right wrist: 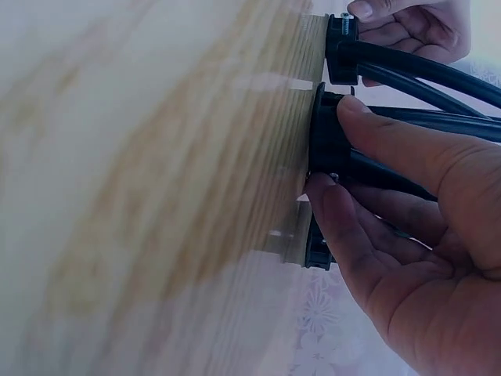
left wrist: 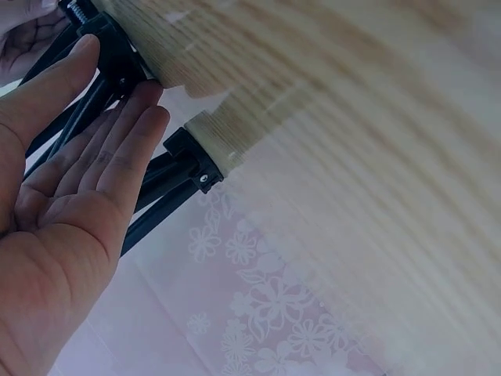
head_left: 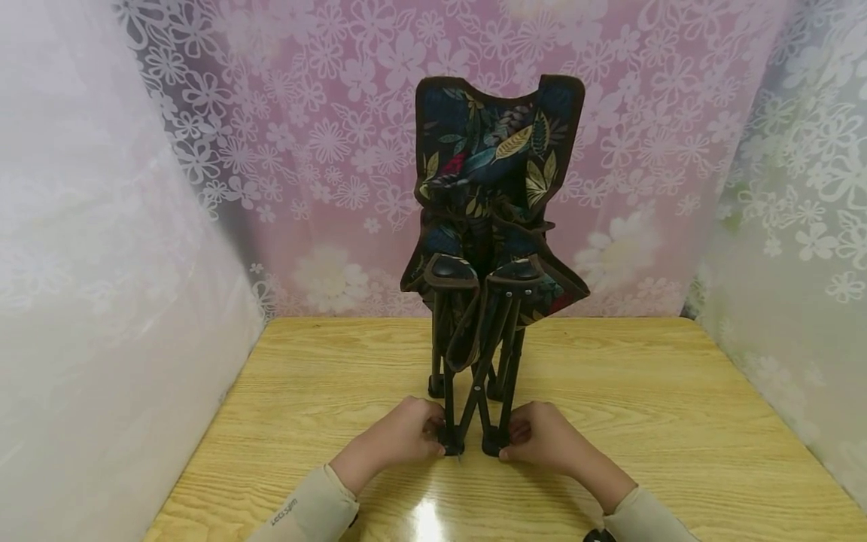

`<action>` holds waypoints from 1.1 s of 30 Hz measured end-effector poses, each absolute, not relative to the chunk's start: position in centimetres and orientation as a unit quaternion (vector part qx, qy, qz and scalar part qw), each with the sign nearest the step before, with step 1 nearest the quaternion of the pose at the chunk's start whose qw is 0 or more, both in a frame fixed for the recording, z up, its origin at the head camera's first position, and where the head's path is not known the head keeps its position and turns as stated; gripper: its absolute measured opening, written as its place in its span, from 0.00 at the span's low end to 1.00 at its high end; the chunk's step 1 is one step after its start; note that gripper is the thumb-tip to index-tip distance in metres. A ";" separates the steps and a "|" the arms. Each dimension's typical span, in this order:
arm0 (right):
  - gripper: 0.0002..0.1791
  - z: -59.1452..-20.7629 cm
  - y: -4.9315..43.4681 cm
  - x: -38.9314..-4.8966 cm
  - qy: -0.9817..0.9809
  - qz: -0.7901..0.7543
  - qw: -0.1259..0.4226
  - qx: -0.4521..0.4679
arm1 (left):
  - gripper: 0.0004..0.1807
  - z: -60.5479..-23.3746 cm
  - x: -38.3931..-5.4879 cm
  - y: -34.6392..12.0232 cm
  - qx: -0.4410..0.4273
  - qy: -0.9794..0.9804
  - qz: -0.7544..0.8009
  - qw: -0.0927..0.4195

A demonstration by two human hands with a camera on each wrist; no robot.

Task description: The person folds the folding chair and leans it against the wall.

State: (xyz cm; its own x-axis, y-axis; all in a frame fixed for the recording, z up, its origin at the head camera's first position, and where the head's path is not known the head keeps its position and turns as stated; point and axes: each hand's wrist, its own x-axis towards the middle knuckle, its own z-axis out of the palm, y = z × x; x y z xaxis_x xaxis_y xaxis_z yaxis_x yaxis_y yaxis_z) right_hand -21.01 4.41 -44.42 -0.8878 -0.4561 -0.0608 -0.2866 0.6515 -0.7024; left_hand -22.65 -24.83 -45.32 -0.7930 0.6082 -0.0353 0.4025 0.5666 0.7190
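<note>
A small folding camp chair with dark leaf-patterned fabric stands upright on the wooden table, its black crossed legs drawn close together. At its near left foot, my left hand pinches the black plastic end, thumb on one side and fingers on the other. My right hand grips the near right foot between thumb and fingertips. Behind these, the far feet rest on the table beyond both hands. Fabric hangs in folds between the legs and hides part of the frame.
The wood-grain table extends on both sides of the chair. A pink flowered curtain hangs behind its far edge. Pale curtains hang at the left and at the right.
</note>
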 end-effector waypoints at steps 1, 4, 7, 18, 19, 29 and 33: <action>0.16 -44.5 4.5 -21.0 0.901 -0.364 0.119 -0.205 | 0.18 -45.3 -22.7 -24.8 0.289 0.873 0.365 0.143; 0.16 -44.4 4.5 -21.2 0.901 -0.363 0.121 -0.204 | 0.18 -45.1 -22.7 -24.8 0.291 0.869 0.372 0.147; 0.16 -44.3 4.5 -21.3 0.901 -0.362 0.122 -0.204 | 0.17 -44.8 -22.7 -24.8 0.298 0.865 0.377 0.145; 0.15 -44.3 4.4 -21.3 0.899 -0.367 0.134 -0.199 | 0.15 -45.0 -22.7 -25.0 0.301 0.857 0.390 0.153; 0.15 -44.3 4.4 -21.2 0.898 -0.367 0.135 -0.200 | 0.16 -45.0 -22.7 -25.0 0.299 0.859 0.387 0.152; 0.14 -43.9 4.1 -21.0 0.894 -0.377 0.136 -0.202 | 0.18 -45.2 -22.7 -25.0 0.281 0.867 0.384 0.148; 0.13 -44.1 3.9 -21.0 0.893 -0.380 0.138 -0.199 | 0.19 -45.2 -22.7 -25.0 0.278 0.865 0.389 0.151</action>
State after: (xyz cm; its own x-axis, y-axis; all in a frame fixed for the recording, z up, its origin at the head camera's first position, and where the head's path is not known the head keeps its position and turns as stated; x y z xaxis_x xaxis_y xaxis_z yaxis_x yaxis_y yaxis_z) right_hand -20.97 3.93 -44.10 -0.8829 -0.4598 -0.0949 -0.2504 0.6322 -0.7332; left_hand -22.73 -25.02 -45.24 -0.8002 0.5980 -0.0459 0.3627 0.5435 0.7570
